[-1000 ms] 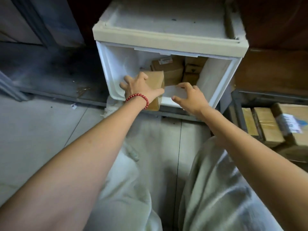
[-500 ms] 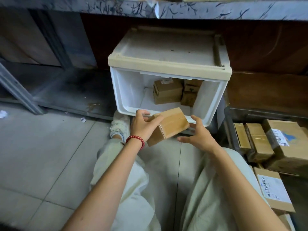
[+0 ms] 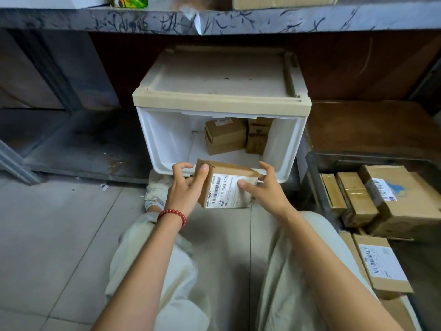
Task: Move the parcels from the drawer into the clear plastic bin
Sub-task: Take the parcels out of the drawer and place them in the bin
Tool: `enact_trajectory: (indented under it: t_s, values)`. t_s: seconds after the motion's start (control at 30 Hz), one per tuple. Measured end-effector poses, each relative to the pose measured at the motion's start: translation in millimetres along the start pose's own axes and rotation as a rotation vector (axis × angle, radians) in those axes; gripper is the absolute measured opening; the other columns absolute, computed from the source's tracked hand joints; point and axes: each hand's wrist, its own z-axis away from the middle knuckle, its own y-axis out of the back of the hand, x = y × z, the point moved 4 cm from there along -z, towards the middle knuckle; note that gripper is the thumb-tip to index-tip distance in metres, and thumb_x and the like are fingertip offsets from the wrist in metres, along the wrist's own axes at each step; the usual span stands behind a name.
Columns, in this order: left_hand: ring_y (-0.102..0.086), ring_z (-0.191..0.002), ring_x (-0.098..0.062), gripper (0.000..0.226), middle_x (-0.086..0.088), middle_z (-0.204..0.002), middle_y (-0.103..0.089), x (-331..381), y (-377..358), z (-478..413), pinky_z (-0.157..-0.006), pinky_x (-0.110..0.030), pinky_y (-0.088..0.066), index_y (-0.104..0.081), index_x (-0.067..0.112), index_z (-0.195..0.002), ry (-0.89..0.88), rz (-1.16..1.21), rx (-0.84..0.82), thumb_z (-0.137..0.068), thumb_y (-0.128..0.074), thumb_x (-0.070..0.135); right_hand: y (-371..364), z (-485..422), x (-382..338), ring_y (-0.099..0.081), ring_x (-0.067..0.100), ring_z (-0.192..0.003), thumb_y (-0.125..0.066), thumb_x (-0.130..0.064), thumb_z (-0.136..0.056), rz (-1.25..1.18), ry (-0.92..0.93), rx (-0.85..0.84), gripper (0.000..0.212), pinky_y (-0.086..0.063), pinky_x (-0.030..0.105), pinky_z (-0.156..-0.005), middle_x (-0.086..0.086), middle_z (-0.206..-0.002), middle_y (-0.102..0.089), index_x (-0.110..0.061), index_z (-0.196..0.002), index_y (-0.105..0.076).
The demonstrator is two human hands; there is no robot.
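Just beyond the fingertips, the white drawer (image 3: 167, 139) stands open. Deep inside it, well past the fingers, two brown parcels (image 3: 225, 137) lie side by side against the back right. Off to the right of the right hand's fingers sits the bin (image 3: 315, 187), with several taped cartons (image 3: 405, 201) in it. Between the two sets of fingers, in front of the drawer's lip and above the person's lap, hangs the held parcel (image 3: 229, 187), tilted, its barcode label (image 3: 226, 194) facing up. The left hand (image 3: 186, 189) grips the parcel's left end, thumb on top, fingers curled behind. The right hand (image 3: 265, 187) grips the right end, thumb pressed on the label. A red bead bracelet (image 3: 171, 215) circles the left wrist.
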Motion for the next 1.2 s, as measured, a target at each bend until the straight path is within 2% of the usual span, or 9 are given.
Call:
enact_trajectory:
  t_s: [0.13, 0.23, 0.33, 0.43, 0.53, 0.67, 0.83, 1.0, 1.2]
  values:
    - [-0.066, -0.091, -0.013, 0.026, 0.008, -0.094, -0.072, 1, -5, -1, -0.080, -0.039, -0.053, -0.042, 0.043, -0.097, -0.050, 0.080, -0.104, -0.083, -0.053, 0.062, 7, -1, -3, -0.060, 0.006, -0.089, -0.073, -0.040, -0.083, -0.077, -0.096, 0.171, 0.054, -0.046, 0.015, -0.064, 0.000, -0.113, -0.058, -0.018, -0.117, -0.037]
    - [-0.059, -0.100, -0.004, 0.032, 0.009, -0.114, -0.063, 4, -6, 2, -0.077, -0.037, -0.056, -0.050, 0.045, -0.098, -0.046, 0.111, -0.133, -0.076, -0.052, 0.068, 9, -3, -2, -0.058, 0.012, -0.094, -0.058, -0.053, -0.089, -0.056, -0.145, 0.156, 0.034, -0.046, 0.024, -0.074, -0.003, -0.103, -0.058, -0.021, -0.097, -0.049]
    - [-0.058, -0.099, -0.005, 0.027, 0.008, -0.115, -0.059, 6, -2, 2, -0.064, -0.025, -0.054, -0.054, 0.045, -0.097, -0.012, 0.161, -0.110, -0.084, -0.048, 0.068, 8, -2, -4, -0.054, 0.016, -0.104, -0.048, -0.057, -0.092, -0.095, -0.146, 0.073, 0.032, -0.045, 0.036, -0.094, -0.007, -0.107, -0.055, -0.027, -0.103, -0.052]
    - [-0.061, -0.104, -0.017, 0.046, 0.002, -0.112, -0.063, 6, 1, -1, -0.078, -0.037, -0.057, -0.057, 0.034, -0.108, 0.021, 0.214, -0.087, -0.085, -0.042, 0.071, 7, -1, -10, -0.053, 0.014, -0.103, -0.047, -0.059, -0.091, -0.135, -0.093, 0.014, 0.028, -0.046, 0.033, -0.085, -0.009, -0.107, -0.055, -0.034, -0.103, -0.053]
    - [-0.063, -0.105, -0.022, 0.056, -0.003, -0.113, -0.065, 5, 1, -2, -0.084, -0.041, -0.056, -0.057, 0.023, -0.117, 0.075, 0.317, -0.087, -0.086, -0.044, 0.068, 4, 2, -12, -0.048, 0.014, -0.117, -0.048, -0.067, -0.085, -0.141, -0.100, -0.060, 0.052, -0.042, 0.037, -0.097, -0.008, -0.131, -0.051, -0.035, -0.126, -0.049]
    - [-0.067, -0.096, -0.019, 0.049, -0.001, -0.112, -0.067, 3, -3, -3, -0.073, -0.029, -0.054, -0.057, 0.030, -0.112, 0.135, 0.350, -0.163, -0.087, -0.040, 0.068, 1, 7, -11, -0.030, 0.021, -0.139, -0.055, -0.079, -0.068, -0.142, -0.121, -0.118, 0.105, -0.027, 0.032, -0.098, -0.004, -0.155, -0.024, -0.035, -0.153, -0.010]
    - [-0.069, -0.087, -0.022, 0.045, 0.001, -0.110, -0.066, 1, -3, -7, -0.093, -0.044, -0.047, -0.056, 0.035, -0.111, 0.143, 0.309, -0.171, -0.089, -0.033, 0.068, 3, 6, -13, -0.041, 0.012, -0.124, -0.083, -0.055, -0.060, -0.065, -0.042, -0.237, 0.123, -0.038, 0.026, -0.098, -0.005, -0.145, -0.035, -0.030, -0.153, -0.006]
    - [-0.067, -0.090, -0.019, 0.044, 0.006, -0.121, -0.061, 0, -3, -4, -0.087, -0.039, -0.048, -0.053, 0.041, -0.117, 0.129, 0.203, -0.214, -0.091, -0.028, 0.067, 9, 4, -9, -0.048, 0.010, -0.121, -0.087, -0.024, -0.067, 0.047, 0.059, -0.184, 0.113, -0.040, 0.017, -0.094, -0.009, -0.132, -0.046, -0.021, -0.150, -0.011]
    - [-0.054, -0.108, -0.004, 0.055, 0.016, -0.116, -0.057, 10, -10, 0, -0.097, -0.033, -0.043, -0.055, 0.043, -0.114, -0.088, 0.086, -0.170, -0.077, -0.039, 0.079, 22, 7, -15, -0.054, -0.003, -0.098, -0.071, -0.063, -0.070, -0.033, 0.058, 0.066, 0.087, -0.047, 0.012, -0.069, -0.019, -0.115, -0.054, -0.031, -0.141, -0.032]
